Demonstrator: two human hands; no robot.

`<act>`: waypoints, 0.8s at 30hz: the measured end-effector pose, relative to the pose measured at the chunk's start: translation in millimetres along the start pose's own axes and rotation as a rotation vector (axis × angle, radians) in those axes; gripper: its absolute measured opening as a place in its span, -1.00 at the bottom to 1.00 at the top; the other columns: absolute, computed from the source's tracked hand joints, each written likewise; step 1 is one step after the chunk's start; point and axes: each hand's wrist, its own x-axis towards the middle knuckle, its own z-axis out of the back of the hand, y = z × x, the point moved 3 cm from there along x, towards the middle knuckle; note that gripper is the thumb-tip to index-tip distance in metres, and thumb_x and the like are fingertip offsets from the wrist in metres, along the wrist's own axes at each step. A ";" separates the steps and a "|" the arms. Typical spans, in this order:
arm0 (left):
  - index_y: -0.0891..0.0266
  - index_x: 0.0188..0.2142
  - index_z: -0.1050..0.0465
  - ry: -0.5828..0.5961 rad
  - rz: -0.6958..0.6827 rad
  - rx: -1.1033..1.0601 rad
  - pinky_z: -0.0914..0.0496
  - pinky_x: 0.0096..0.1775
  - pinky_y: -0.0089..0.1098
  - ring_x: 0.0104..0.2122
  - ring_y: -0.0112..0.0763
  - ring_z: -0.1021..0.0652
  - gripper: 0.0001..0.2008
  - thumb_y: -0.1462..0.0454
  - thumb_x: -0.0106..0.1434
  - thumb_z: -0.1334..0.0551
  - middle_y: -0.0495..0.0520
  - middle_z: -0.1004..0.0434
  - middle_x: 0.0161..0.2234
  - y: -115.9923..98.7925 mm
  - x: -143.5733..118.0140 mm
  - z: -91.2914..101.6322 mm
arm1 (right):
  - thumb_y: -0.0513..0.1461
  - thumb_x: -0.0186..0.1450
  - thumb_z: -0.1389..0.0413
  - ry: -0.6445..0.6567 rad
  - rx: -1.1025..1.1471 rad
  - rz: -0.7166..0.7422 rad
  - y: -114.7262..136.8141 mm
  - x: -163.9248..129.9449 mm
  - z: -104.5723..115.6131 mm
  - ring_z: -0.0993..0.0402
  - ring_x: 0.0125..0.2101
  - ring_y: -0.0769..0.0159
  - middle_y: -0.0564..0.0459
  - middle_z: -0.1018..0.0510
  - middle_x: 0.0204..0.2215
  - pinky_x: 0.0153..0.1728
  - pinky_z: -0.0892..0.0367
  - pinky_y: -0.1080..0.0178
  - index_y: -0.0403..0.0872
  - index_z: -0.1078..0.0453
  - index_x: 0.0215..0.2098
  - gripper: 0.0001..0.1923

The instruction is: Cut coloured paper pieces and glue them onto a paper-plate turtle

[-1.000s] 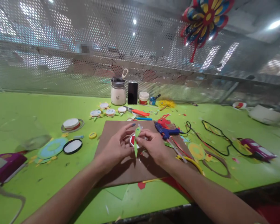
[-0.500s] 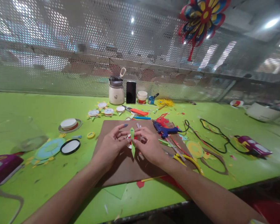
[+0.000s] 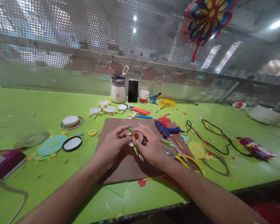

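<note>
head view, hands: my left hand (image 3: pixel 115 145) and my right hand (image 3: pixel 149 147) meet over the brown board (image 3: pixel 112 171), fingertips pinched together on one small piece.
head view, piece: a white-and-red paper disc (image 3: pixel 135 138) with a green leaf strip (image 3: pixel 132 133) laid across it, clamped between both thumbs and forefingers, just above the board's far half.
head view, right of the board: a blue glue gun (image 3: pixel 166 130) lies at the board's far right corner with its black cord (image 3: pixel 214 137) looping away; yellow-handled scissors (image 3: pixel 189 161) sit near my right wrist.
head view, left of the board: a blue paper ring (image 3: pixel 51 145), a black-rimmed lid (image 3: pixel 72 143) and a tape roll (image 3: pixel 70 120) on the green worktop (image 3: pixel 25 102).
head view, back edge: a white jug (image 3: pixel 118 90) beside a dark phone (image 3: pixel 133 91).
risk: i judge the strip may slide askew if my pinch loosens; whether glue is under it i cannot tell.
risk: my right forearm passes close over the scissors and could nudge them.
</note>
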 end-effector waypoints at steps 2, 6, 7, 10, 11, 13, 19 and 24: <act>0.28 -0.07 -0.36 0.024 0.002 0.006 -0.36 -0.40 -0.39 -0.49 -0.43 -0.50 -0.55 0.37 0.01 -0.35 -0.02 -0.51 -0.45 -0.1 -0.5 -0.3 | -0.35 0.19 -0.17 0.011 0.036 -0.030 -1.6 -1.8 -1.3 -0.38 -0.06 0.22 -0.04 -0.43 -0.08 -0.03 -0.32 0.17 -0.04 -0.33 0.03 -0.57; 0.28 -0.11 -0.38 -0.004 0.000 -0.009 -0.35 -0.39 -0.42 -0.47 -0.45 -0.50 -0.56 0.37 -0.02 -0.38 -0.02 -0.52 -0.45 0.2 -0.6 0.0 | -0.33 0.16 -0.17 0.030 0.129 -0.141 -7.1 -4.9 -3.7 -0.41 -0.09 0.22 -0.05 -0.40 -0.02 -0.06 -0.35 0.15 0.02 -0.16 0.19 -0.37; 0.28 -0.12 -0.39 -0.017 -0.002 -0.013 -0.35 -0.40 -0.44 -0.48 -0.46 -0.49 -0.56 0.37 -0.03 -0.39 -0.04 -0.52 -0.46 0.2 -0.6 0.1 | -0.34 0.15 -0.17 0.033 0.143 -0.176 -8.2 -5.2 -4.2 -0.42 -0.12 0.22 -0.06 -0.40 -0.03 -0.07 -0.36 0.14 0.01 -0.15 0.20 -0.34; 0.28 -0.16 -0.40 -0.016 -0.005 -0.016 -0.33 -0.41 -0.44 -0.50 -0.47 -0.48 -0.59 0.34 -0.04 -0.40 -0.05 -0.50 -0.49 -0.2 -1.0 -1.2 | -0.33 0.09 -0.19 0.037 0.196 -0.301 -9.7 -4.9 -5.8 -0.44 -0.22 0.23 -0.04 -0.42 -0.12 -0.18 -0.39 0.15 -0.02 -0.14 0.20 -0.30; 0.28 -0.17 -0.41 -0.009 -0.005 -0.014 -0.33 -0.41 -0.43 -0.50 -0.46 -0.49 -0.59 0.33 -0.04 -0.41 -0.03 -0.51 -0.48 -0.5 -1.1 -1.6 | -0.32 0.08 -0.19 0.032 0.228 -0.348 -9.7 -4.8 -6.4 -0.45 -0.26 0.24 -0.03 -0.42 -0.17 -0.23 -0.40 0.17 -0.04 -0.14 0.19 -0.30; 0.28 -0.17 -0.42 -0.004 0.000 -0.011 -0.34 -0.40 -0.41 -0.48 -0.41 -0.51 -0.59 0.32 -0.05 -0.41 0.01 -0.54 -0.45 -1.2 -1.1 -1.9 | -0.31 0.07 -0.19 0.021 0.308 -0.445 -9.7 -5.5 -8.3 -0.44 -0.34 0.27 0.02 -0.43 -0.27 -0.34 -0.40 0.23 -0.05 -0.16 0.15 -0.32; 0.28 -0.22 -0.45 -0.087 0.000 0.015 -0.30 -0.47 -0.44 -0.54 -0.48 -0.46 -0.61 0.33 -0.09 -0.43 -0.05 -0.49 -0.50 -2.8 0.4 3.0 | -0.25 0.06 -0.22 0.039 0.574 -0.638 -9.8 -12.5 -15.4 -0.38 -0.50 0.38 0.12 -0.46 -0.46 -0.49 -0.36 0.31 -0.09 -0.28 -0.08 -0.55; 0.29 -0.24 -0.44 -0.077 -0.014 -0.033 -0.31 -0.46 -0.45 -0.55 -0.50 -0.46 -0.66 0.35 -0.06 -0.41 -0.04 -0.51 -0.49 -2.3 1.4 4.7 | -0.18 0.06 -0.27 0.056 0.680 -0.686 -8.8 -13.8 -16.2 -0.42 -0.56 0.38 0.12 -0.49 -0.51 -0.54 -0.43 0.29 -0.12 -0.30 -0.14 -0.58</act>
